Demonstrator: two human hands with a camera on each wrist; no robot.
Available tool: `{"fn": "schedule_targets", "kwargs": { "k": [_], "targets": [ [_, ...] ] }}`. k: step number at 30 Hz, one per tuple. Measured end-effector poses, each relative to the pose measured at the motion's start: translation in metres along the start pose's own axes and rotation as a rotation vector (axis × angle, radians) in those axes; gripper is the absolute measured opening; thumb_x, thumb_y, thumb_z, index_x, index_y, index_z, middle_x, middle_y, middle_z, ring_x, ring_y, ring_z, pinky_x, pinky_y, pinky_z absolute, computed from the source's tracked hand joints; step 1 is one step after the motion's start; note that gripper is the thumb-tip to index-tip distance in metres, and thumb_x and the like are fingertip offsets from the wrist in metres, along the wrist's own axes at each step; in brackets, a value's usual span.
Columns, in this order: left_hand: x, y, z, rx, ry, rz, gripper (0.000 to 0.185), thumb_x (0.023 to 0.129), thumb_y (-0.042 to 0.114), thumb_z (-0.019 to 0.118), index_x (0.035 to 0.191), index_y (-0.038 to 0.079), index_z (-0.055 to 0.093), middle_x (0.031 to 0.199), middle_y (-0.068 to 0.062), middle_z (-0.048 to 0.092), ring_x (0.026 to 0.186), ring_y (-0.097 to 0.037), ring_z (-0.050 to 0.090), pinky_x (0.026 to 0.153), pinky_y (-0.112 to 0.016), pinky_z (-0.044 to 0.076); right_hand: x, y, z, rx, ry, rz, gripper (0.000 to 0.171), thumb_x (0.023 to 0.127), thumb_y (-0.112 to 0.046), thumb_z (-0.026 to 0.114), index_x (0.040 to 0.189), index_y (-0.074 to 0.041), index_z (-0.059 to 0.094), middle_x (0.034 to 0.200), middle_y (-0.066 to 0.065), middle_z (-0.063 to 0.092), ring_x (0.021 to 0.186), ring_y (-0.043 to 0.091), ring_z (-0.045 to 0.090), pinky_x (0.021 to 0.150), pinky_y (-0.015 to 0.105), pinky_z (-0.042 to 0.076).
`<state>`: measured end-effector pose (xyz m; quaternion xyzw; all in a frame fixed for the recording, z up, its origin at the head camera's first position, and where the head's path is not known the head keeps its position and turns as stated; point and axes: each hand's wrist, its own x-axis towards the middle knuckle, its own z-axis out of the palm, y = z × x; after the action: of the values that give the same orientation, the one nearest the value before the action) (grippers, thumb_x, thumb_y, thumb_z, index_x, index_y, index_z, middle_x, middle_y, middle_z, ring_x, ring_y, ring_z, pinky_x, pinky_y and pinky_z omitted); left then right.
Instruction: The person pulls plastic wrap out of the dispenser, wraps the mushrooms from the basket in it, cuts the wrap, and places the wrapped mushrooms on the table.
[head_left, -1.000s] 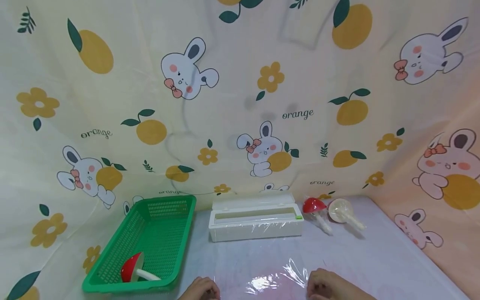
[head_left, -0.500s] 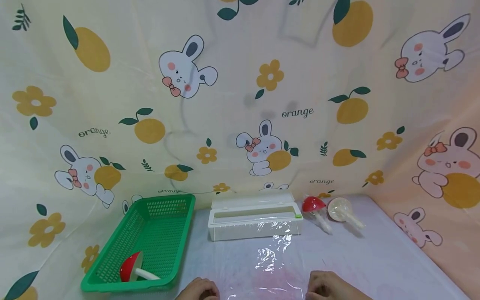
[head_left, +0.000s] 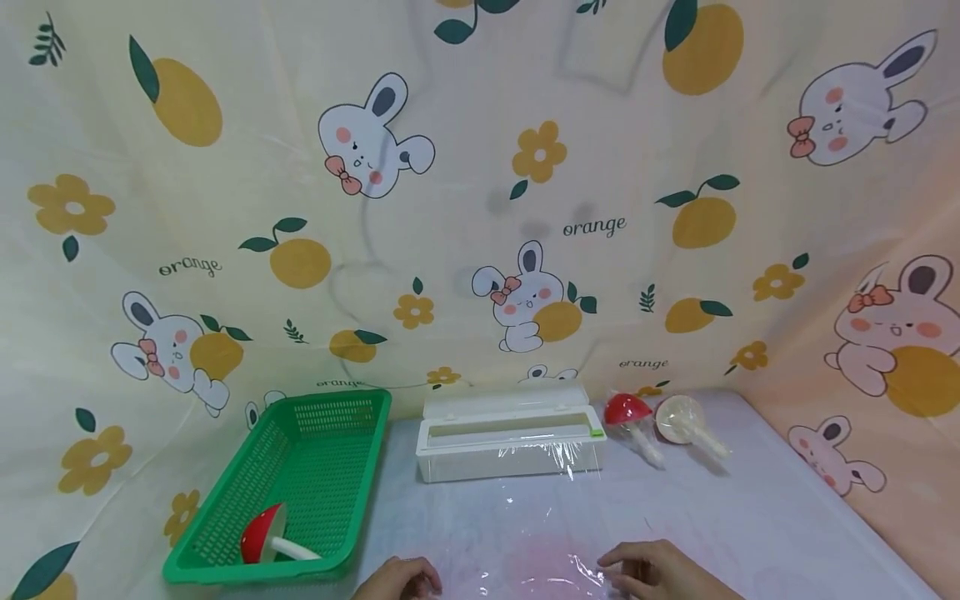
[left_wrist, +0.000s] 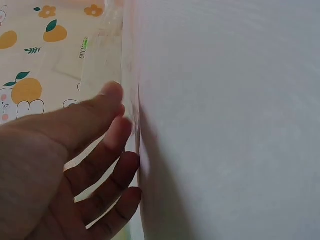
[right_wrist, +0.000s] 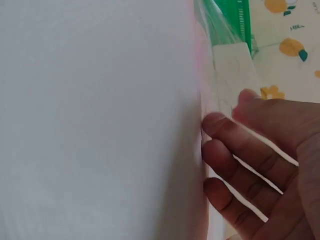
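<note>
Left hand (head_left: 401,577): bending its fingers loosely by the clear film's (head_left: 536,558) left edge, can't tell if it's pinching
Right hand (head_left: 656,571): bending loosely at the right edge, a finger poking left, can't tell here either
Clear film: running between the hands, long axis heading away to the white box (head_left: 510,462)
White box: sitting ahead of both hands, lying crosswise
Green basket (head_left: 367,492): sitting left of the left hand
Wrapped mushrooms (head_left: 628,411): lying beyond the right hand
</note>
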<state>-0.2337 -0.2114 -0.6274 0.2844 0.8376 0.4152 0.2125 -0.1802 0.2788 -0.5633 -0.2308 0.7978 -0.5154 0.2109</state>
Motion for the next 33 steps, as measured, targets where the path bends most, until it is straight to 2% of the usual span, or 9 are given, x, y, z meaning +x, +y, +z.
{"fn": "schedule_targets", "kwargs": {
  "k": [2,6,7,10,14,19,24,29,33],
  "targets": [
    [-0.004,0.005,0.0,0.034,0.037,0.073,0.013,0.098,0.023,0.079,0.106,0.018,0.071,0.087,0.014,0.06,0.075,0.003,0.053,0.068,-0.02,0.048,0.0,0.001,0.001,-0.008,0.0,0.0,0.033,0.105,-0.02,0.072,0.133,-0.004,0.071,0.093,0.004,0.071,0.079,0.014,0.066,0.072,0.016,0.052],
    [-0.021,0.039,-0.002,0.058,0.129,0.114,0.017,0.1,0.025,0.078,0.112,0.018,0.069,0.098,0.013,0.057,0.081,0.002,0.053,0.069,-0.021,0.048,0.0,0.002,0.002,-0.03,0.007,-0.01,0.035,0.104,-0.02,0.073,0.135,-0.004,0.069,0.09,0.002,0.068,0.079,0.012,0.064,0.073,0.016,0.05],
    [-0.025,0.05,-0.003,0.053,0.138,0.094,0.017,0.101,0.025,0.077,0.114,0.017,0.069,0.1,0.011,0.059,0.082,0.001,0.054,0.07,-0.022,0.049,0.001,0.002,0.002,-0.028,0.009,-0.007,0.035,0.103,-0.019,0.074,0.135,-0.003,0.069,0.09,0.002,0.067,0.079,0.011,0.063,0.072,0.016,0.05],
    [-0.034,0.075,-0.011,0.02,0.124,0.072,0.019,0.104,0.022,0.073,0.12,0.014,0.068,0.106,0.007,0.064,0.086,-0.001,0.058,0.072,-0.023,0.051,0.001,0.002,0.002,-0.031,0.01,0.01,0.032,0.102,-0.017,0.075,0.131,-0.004,0.07,0.09,0.003,0.064,0.079,0.011,0.06,0.07,0.017,0.047],
    [-0.044,0.1,-0.023,-0.058,0.067,0.105,0.024,0.107,0.017,0.067,0.127,0.003,0.066,0.111,-0.003,0.069,0.092,-0.002,0.062,0.076,-0.023,0.054,0.004,0.001,0.002,-0.096,0.023,0.038,0.028,0.099,-0.02,0.08,0.125,-0.01,0.075,0.094,0.003,0.061,0.081,0.011,0.056,0.071,0.019,0.045],
    [-0.062,0.128,-0.043,-0.146,0.066,0.038,0.028,0.108,0.019,0.067,0.13,0.003,0.067,0.115,-0.012,0.071,0.096,-0.006,0.065,0.083,-0.023,0.054,0.006,0.002,0.0,-0.171,0.025,0.03,0.028,0.097,-0.023,0.082,0.123,-0.013,0.077,0.097,0.003,0.057,0.084,0.009,0.052,0.072,0.02,0.043],
    [-0.082,0.135,-0.069,-0.065,0.181,-0.033,0.04,0.104,0.029,0.074,0.137,0.009,0.064,0.124,-0.005,0.069,0.099,-0.009,0.064,0.087,-0.022,0.055,0.006,0.002,-0.001,-0.167,0.015,0.034,0.031,0.096,-0.025,0.083,0.124,-0.013,0.076,0.1,0.003,0.057,0.086,0.009,0.051,0.073,0.02,0.043],
    [-0.1,0.125,-0.095,0.09,0.34,-0.005,0.046,0.103,0.03,0.075,0.143,0.012,0.061,0.131,-0.005,0.065,0.106,-0.013,0.064,0.089,-0.026,0.056,0.006,0.001,0.0,-0.166,0.024,0.057,0.034,0.094,-0.03,0.086,0.124,-0.018,0.076,0.101,0.004,0.058,0.086,0.012,0.054,0.075,0.019,0.046],
    [-0.114,0.113,-0.114,0.158,0.446,-0.101,0.052,0.1,0.037,0.077,0.145,0.018,0.06,0.139,-0.002,0.062,0.113,-0.014,0.062,0.092,-0.027,0.056,0.006,0.001,0.0,-0.172,0.022,0.069,0.034,0.093,-0.032,0.086,0.124,-0.019,0.076,0.101,0.004,0.058,0.086,0.012,0.054,0.076,0.019,0.046]
  ]
}}
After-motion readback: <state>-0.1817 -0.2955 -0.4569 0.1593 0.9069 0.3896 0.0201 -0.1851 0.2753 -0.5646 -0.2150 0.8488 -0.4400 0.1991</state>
